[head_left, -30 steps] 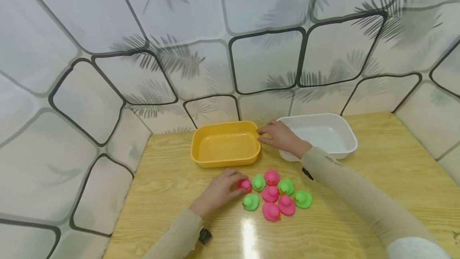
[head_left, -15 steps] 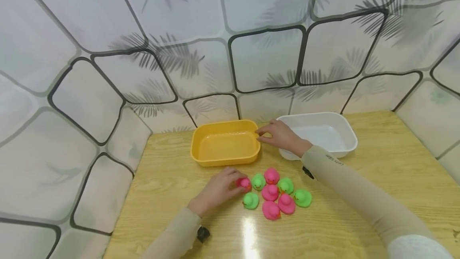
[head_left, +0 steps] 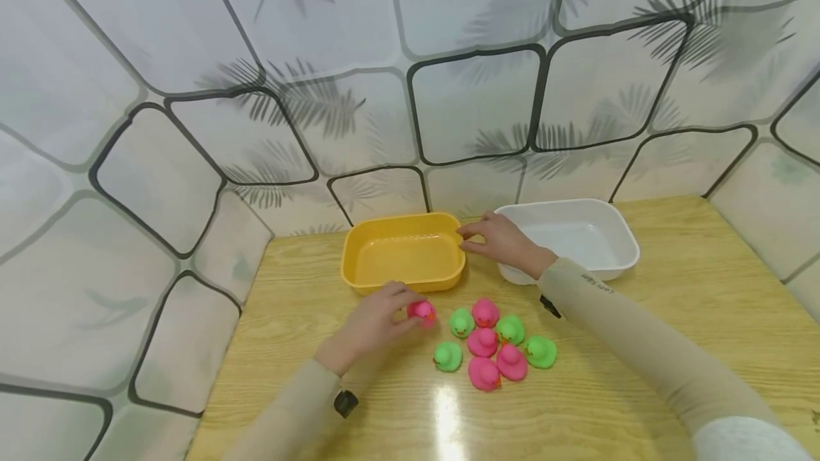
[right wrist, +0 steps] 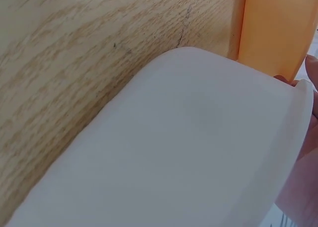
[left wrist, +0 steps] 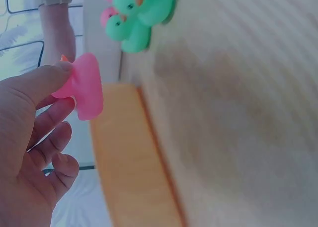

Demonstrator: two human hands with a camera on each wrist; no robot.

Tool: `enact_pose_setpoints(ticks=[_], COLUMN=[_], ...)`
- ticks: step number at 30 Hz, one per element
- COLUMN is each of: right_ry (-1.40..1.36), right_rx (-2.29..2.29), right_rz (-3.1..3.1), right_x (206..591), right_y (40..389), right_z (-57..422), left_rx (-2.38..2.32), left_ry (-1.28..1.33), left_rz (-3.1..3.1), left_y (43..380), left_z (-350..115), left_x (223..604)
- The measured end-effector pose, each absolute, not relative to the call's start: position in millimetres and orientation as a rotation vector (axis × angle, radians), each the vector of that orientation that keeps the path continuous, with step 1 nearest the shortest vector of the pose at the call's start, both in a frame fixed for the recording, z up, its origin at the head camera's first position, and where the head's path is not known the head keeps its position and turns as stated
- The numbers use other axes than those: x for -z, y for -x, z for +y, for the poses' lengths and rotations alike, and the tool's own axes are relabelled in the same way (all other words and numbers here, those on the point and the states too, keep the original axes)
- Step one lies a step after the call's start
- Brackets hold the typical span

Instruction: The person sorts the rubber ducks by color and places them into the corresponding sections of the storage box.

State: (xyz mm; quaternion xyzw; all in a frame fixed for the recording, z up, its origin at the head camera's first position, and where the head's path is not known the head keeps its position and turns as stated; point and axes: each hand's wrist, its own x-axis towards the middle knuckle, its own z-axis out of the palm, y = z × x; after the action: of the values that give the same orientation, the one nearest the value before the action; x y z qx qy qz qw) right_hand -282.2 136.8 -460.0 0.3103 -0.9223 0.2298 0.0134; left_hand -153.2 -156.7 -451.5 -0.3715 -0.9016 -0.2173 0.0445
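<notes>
My left hand (head_left: 374, 322) pinches a pink rubber duck (head_left: 423, 312) between thumb and fingers, just in front of the yellow tray (head_left: 359, 284). In the left wrist view this pink duck (left wrist: 89, 90) is held above the wooden table. My right hand (head_left: 502, 242) grips the right rim of the yellow tray with its fingertips, its wrist passing over the white tray's left side. The white tray hides most of that hand in the right wrist view. Loose green ducks (head_left: 448, 356) and pink ducks (head_left: 484, 373) sit in a cluster right of my left hand.
The white tray (head_left: 576, 237) stands right of the yellow one, both near the patterned wall (head_left: 474, 112) at the back. Bare wooden table (head_left: 282, 319) shows to the left, and more lies right of the cluster.
My left hand has lifted the pink duck from the cluster's left edge and carried it left and toward the yellow tray. The right hand has stayed at the rim.
</notes>
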Motion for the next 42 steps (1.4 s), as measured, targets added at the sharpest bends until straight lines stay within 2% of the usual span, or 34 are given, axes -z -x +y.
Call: enact_pose_setpoints(ticks=[11,22,42], right_ry=[-0.999,-0.981,-0.843], right_rx=[-0.703,-0.694,-0.735], right_rz=[-2.852,-2.861,-2.893], right_x=[462.0,460.6,457.2], right_y=[282.3,280.0,269.6], right_z=[139.5,136.5,128.5], left_rx=[0.632,0.736,0.766], left_ry=[1.138,0.944,0.804], left_rz=[-2.712,-2.842,-2.952], left_y=[176.2,203.9,238.9], left_z=[-170.2,-182.2,-192.2], left_x=[430.7,415.3,430.2])
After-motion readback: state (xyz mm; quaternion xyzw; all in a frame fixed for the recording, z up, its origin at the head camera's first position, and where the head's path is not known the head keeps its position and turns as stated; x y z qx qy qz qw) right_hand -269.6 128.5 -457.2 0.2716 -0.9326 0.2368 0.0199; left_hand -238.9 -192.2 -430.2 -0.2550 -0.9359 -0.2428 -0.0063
